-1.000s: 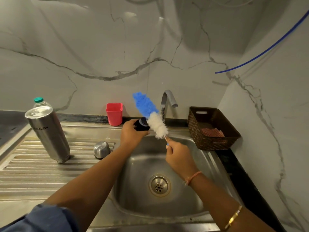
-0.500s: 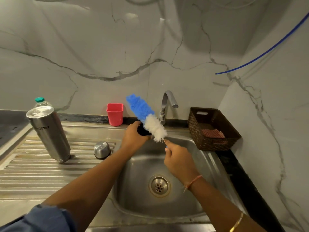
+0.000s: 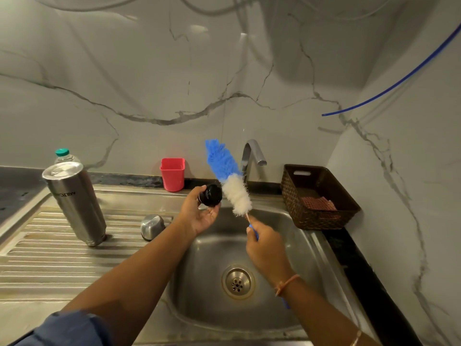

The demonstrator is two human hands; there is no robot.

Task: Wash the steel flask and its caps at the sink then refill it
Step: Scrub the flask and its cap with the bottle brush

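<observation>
On drainboard [image 3: 37, 258], steel flask [image 3: 74, 203] stands vertical.

**Marble-clad kitchen corner seen from above the counter**

Two glossy white walls, the back wall [image 3: 174, 71] and the side wall [image 3: 411, 171], are veined in grey and joined at the right. Soft patches of light [image 3: 198, 28] are reflected high up. A thin blue tube [image 3: 399, 81] is run across the side wall. A dark stone counter [image 3: 15, 186] is fitted with a steel sink [image 3: 311, 258], a ribbed drainboard [image 3: 50, 265] and a curved tap [image 3: 252, 153]. A red plastic cup [image 3: 172, 174] is stood by the back wall, and a brown woven basket [image 3: 311, 218] beside the sink.
</observation>
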